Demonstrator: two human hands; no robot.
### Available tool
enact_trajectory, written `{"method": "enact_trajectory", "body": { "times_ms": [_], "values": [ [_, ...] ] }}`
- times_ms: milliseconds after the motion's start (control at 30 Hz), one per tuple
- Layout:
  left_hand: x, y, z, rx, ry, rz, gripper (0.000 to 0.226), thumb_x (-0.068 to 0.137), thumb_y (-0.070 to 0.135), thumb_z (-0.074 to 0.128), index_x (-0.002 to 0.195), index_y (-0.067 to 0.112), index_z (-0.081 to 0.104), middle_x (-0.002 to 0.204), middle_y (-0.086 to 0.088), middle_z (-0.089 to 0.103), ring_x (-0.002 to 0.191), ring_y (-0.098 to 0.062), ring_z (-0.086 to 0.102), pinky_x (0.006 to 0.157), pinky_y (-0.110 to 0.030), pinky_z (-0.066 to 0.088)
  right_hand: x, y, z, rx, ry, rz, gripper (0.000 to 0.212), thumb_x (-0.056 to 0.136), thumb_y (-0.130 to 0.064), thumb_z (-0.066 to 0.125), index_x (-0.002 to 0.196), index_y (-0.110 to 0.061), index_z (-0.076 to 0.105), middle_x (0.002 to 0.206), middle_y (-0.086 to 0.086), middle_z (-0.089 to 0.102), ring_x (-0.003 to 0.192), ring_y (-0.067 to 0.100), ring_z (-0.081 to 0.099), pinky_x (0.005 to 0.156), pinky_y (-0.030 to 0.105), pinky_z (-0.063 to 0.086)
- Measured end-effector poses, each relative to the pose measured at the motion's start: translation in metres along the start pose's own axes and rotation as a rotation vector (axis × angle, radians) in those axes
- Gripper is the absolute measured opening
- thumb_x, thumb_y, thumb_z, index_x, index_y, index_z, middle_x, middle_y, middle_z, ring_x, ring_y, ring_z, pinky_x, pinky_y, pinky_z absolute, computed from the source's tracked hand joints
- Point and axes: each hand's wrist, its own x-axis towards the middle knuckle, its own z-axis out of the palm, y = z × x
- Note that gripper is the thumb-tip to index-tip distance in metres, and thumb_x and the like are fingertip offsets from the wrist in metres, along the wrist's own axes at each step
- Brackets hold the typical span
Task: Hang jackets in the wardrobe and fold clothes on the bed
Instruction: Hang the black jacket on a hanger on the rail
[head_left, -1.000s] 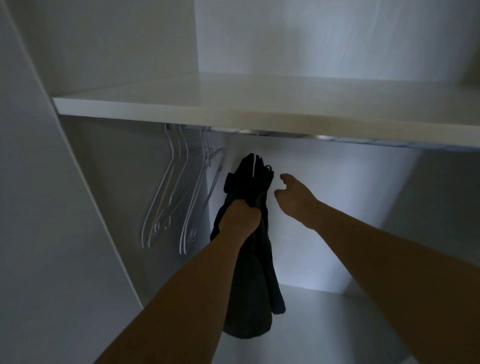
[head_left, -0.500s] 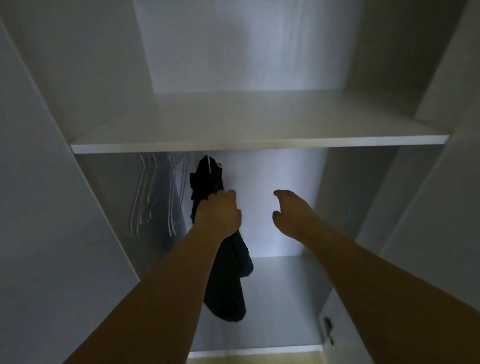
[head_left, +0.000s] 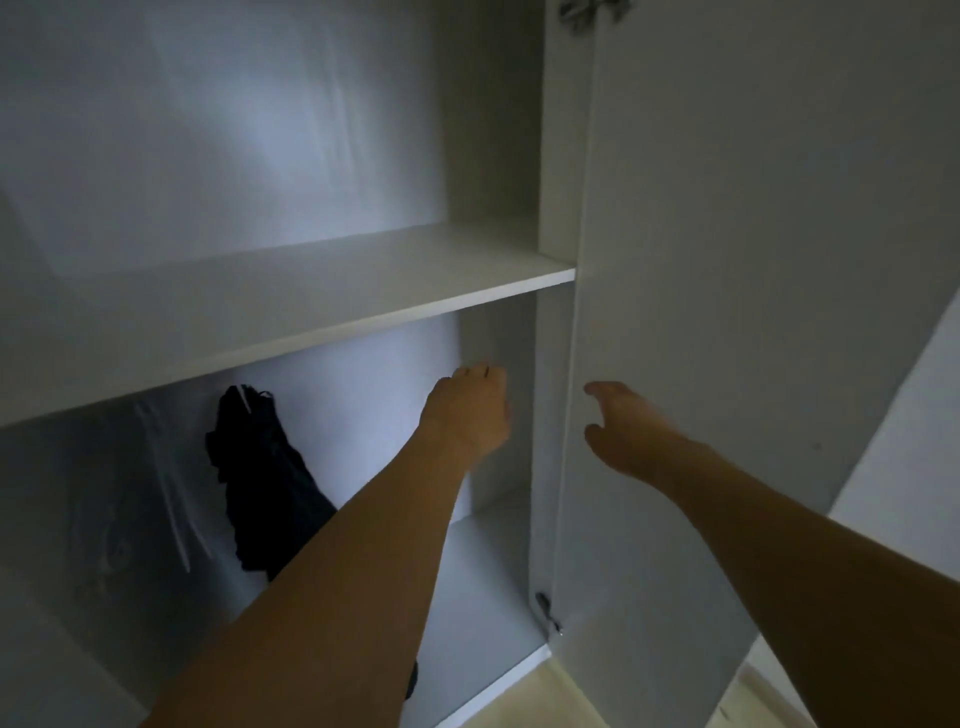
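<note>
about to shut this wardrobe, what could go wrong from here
1. The left hand is inside the opening, beside the door edge; swinging it shut could pinch the fingers.
2. The dark jacket hangs bunched and skewed; it might slip off.
3. The right hand has no grip on the door yet.

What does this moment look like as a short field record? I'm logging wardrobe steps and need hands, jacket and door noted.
place: open white wardrobe, shelf above the hanging space
jacket: dark jacket hanging under the shelf, at left, no hand on it
hangers: pale empty hangers left of the jacket, blurred
left hand: left hand inside the wardrobe near its right wall, holding nothing
right hand: right hand with fingers spread, in front of the wardrobe door; contact unclear
door: open, hinge visible low down
</note>
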Motion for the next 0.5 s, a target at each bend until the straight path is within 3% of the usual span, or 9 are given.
{"method": "enact_trajectory", "body": {
  "times_ms": [267,500],
  "values": [
    [-0.013,0.170,-0.024,-0.047,0.003,0.301,0.034,0.098,0.026,0.043,0.125,0.004,0.046,0.128,-0.016,0.052,0.115,-0.035,0.049,0.091,-0.039,0.040,-0.153,0.121,-0.073,-0.022,0.218,0.254,0.059,0.092,-0.015,0.050,0.148,-0.014,0.033,0.154,0.005,0.034,0.139,0.024,0.036,0.112,0.033,0.030],
    [-0.107,0.396,-0.043,-0.152,-0.024,0.638,0.032,0.099,0.028,0.040,0.124,0.009,0.047,0.127,-0.009,0.053,0.113,-0.029,0.049,0.092,-0.038,0.040,-0.366,0.243,-0.119,-0.049,0.370,0.536,0.056,0.093,-0.014,0.048,0.148,-0.012,0.034,0.153,0.005,0.036,0.138,0.023,0.037,0.112,0.033,0.030]
  ]
}}
